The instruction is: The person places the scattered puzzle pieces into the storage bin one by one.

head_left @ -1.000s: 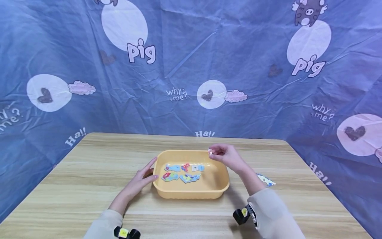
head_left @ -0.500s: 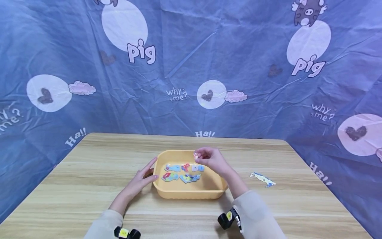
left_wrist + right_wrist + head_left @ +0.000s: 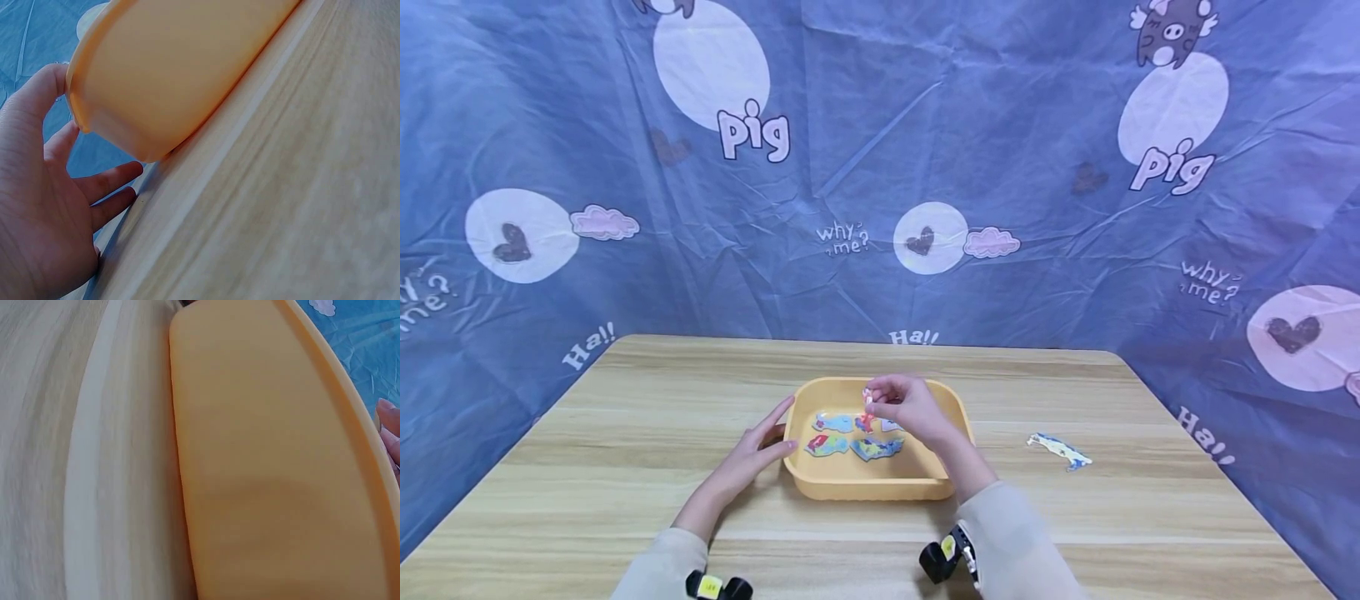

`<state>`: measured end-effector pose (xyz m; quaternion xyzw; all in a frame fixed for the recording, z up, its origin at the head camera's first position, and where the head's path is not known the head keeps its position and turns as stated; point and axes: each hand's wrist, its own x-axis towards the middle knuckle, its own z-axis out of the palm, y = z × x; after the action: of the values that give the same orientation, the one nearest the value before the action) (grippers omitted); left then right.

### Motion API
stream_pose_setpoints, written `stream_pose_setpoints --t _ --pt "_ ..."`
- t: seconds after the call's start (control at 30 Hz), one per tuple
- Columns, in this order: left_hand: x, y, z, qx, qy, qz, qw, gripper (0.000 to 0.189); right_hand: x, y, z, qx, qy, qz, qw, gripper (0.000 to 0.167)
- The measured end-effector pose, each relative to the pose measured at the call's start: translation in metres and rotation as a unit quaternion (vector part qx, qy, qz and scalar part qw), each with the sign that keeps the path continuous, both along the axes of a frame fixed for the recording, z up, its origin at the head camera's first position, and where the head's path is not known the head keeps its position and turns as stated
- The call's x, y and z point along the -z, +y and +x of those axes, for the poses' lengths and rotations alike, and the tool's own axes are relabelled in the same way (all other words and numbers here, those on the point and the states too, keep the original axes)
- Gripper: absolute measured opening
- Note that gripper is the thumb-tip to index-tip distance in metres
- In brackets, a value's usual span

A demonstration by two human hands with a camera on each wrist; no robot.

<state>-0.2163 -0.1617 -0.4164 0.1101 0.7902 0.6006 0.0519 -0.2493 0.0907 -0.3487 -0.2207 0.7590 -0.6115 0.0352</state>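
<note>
My right hand (image 3: 912,408) pinches a small red-and-white flat piece (image 3: 868,397), like a jigsaw piece, above the yellow plastic basin (image 3: 880,490). In the basin lie several printed flat pieces: a light blue one (image 3: 832,423), a red one (image 3: 864,424), a red-and-green one (image 3: 827,445) and a blue-and-yellow one (image 3: 877,449). Another pale piece (image 3: 891,426) is partly hidden by the right hand. At the basin's left end rests my left hand (image 3: 752,454); in the left wrist view its thumb touches the rim and its fingers are spread. The right wrist view shows only fingertips (image 3: 390,428).
A white-and-blue irregular piece (image 3: 1061,451) lies on the wooden table (image 3: 625,433) to the basin's right. Behind the table hangs a blue patterned cloth (image 3: 880,167). Each wrist wears a small black camera.
My right hand has moved left with the red-and-white piece, from the basin's back right rim to above the pieces. The left hand and basin have stayed in place.
</note>
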Motion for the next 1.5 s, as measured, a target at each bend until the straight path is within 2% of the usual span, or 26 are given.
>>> stream_pose_setpoints --t 0.17,0.27,0.53,0.77,1.03,1.13,1.37,1.5 --pt "0.0 -0.001 -0.001 0.01 0.005 0.014 0.9998 0.063 -0.011 -0.01 0.01 -0.002 0.001 0.002 1.0 0.02" --pt "0.001 -0.001 -0.002 0.019 0.011 0.024 0.9995 0.064 -0.012 -0.016 0.013 -0.004 -0.006 0.007 0.9999 0.02" --pt "0.002 0.0 -0.002 0.013 0.009 0.021 0.9996 0.063 -0.008 -0.027 0.015 -0.002 -0.023 0.028 0.9993 0.022" --pt "0.003 0.004 -0.001 0.029 0.013 0.027 0.9991 0.064 -0.003 -0.036 0.019 -0.008 -0.023 0.041 0.9989 0.022" --pt "0.002 0.002 -0.002 0.035 0.019 0.031 0.9987 0.064 -0.001 -0.045 0.02 -0.034 -0.022 0.065 0.9971 0.023" --pt "0.002 0.0 -0.003 0.037 0.021 0.032 0.9986 0.065 0.003 -0.048 0.018 -0.047 -0.014 0.082 0.9954 0.022" --pt "0.002 -0.001 -0.003 0.046 0.024 0.036 0.998 0.066 0.027 -0.05 0.004 -0.066 -0.015 0.095 0.9931 0.022" --pt "0.002 -0.002 -0.003 0.048 0.029 0.039 0.9977 0.066 0.028 -0.053 0.003 -0.07 -0.019 0.098 0.9925 0.021"
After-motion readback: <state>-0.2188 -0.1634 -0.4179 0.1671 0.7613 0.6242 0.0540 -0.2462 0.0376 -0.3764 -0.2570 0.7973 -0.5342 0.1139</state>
